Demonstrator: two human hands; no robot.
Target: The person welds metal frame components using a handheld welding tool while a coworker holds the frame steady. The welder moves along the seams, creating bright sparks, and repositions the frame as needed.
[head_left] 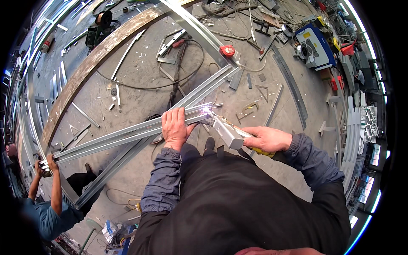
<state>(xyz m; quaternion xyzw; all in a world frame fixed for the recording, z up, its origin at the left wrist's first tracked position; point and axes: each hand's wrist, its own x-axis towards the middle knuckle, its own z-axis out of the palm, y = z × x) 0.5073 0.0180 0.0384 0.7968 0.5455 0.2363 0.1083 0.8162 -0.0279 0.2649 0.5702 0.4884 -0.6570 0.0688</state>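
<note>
My left hand (173, 129) is wrapped over a long silver metal channel (114, 135) that runs across to the left. In my right hand (268, 139) is a welding gun (227, 132) with a silver boxy body and some yellow beneath the fingers. Its tip meets the channel's right end, where a bright violet-white glare (207, 110) hides the contact point. Under the channel a second rail (117, 170) slants to the lower left. A co-worker's hands (47, 163) grip the channel's left end.
A red tape measure (227, 51) rests on a metal frame bar (199, 32) ahead. Metal offcuts, cables and a G-clamp (250, 107) litter the floor. A blue-and-white machine (315, 44) stands far right. A curved rusty beam (93, 63) spans the left side. The co-worker (63, 212) is at lower left.
</note>
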